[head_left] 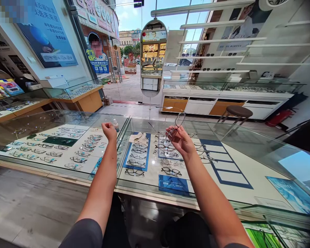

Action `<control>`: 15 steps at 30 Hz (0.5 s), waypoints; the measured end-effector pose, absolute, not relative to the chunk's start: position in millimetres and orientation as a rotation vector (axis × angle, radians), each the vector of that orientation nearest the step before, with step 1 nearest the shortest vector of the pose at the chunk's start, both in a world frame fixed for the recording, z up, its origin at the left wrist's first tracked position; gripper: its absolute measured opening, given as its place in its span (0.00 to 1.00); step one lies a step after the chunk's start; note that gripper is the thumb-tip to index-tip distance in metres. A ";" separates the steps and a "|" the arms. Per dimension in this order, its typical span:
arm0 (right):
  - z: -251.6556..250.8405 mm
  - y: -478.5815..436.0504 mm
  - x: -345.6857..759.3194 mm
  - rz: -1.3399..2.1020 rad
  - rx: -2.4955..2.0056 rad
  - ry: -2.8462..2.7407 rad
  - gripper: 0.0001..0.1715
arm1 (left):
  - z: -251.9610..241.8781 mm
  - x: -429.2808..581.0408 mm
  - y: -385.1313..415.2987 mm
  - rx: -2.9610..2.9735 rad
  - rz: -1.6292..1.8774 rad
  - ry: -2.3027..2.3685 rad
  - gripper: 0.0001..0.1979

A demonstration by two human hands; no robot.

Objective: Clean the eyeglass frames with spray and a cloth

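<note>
My right hand is raised above the glass display counter and pinches a thin metal pair of glasses by the frame, lenses pointing up. My left hand hovers over the counter's left section with its fingers curled into a loose fist; nothing shows in it. A small spray bottle stands on the glass just right of that hand. A folded cleaning cloth lies on the glass between the two hands.
Under the glass lie several rows of eyeglass frames on white and blue trays. An oval standing mirror rises behind the counter. A round stool stands at the right. Wall shelves and further display cases line the back.
</note>
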State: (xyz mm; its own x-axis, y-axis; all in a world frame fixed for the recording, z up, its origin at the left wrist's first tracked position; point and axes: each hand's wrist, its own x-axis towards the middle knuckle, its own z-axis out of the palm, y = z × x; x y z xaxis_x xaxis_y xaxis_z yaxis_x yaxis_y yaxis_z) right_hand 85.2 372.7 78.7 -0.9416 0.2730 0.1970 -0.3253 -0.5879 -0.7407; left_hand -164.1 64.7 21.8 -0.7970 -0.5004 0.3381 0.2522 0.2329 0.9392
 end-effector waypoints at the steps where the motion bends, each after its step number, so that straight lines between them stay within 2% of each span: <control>1: 78.8 372.4 85.4 2.531 0.087 -1.208 0.18 | 21.2 -163.6 66.1 0.216 -1.620 -1.927 0.04; 3: 79.0 371.9 85.9 2.522 0.085 -1.225 0.18 | 19.2 -162.1 70.5 0.190 -1.615 -1.963 0.10; 6: 79.6 370.4 87.4 2.516 0.113 -1.231 0.19 | 13.1 -159.9 78.7 0.157 -1.629 -2.034 0.27; 8: 80.0 368.9 88.6 2.516 0.142 -1.239 0.21 | 8.1 -158.9 82.0 0.148 -1.664 -2.082 0.32; 10: 80.3 367.4 89.4 2.514 0.160 -1.267 0.22 | 3.8 -158.6 82.3 0.154 -1.718 -2.114 0.31; 15: 80.4 365.0 89.4 2.520 0.222 -1.321 0.22 | 6.6 -158.9 81.7 0.179 -1.978 -2.033 0.17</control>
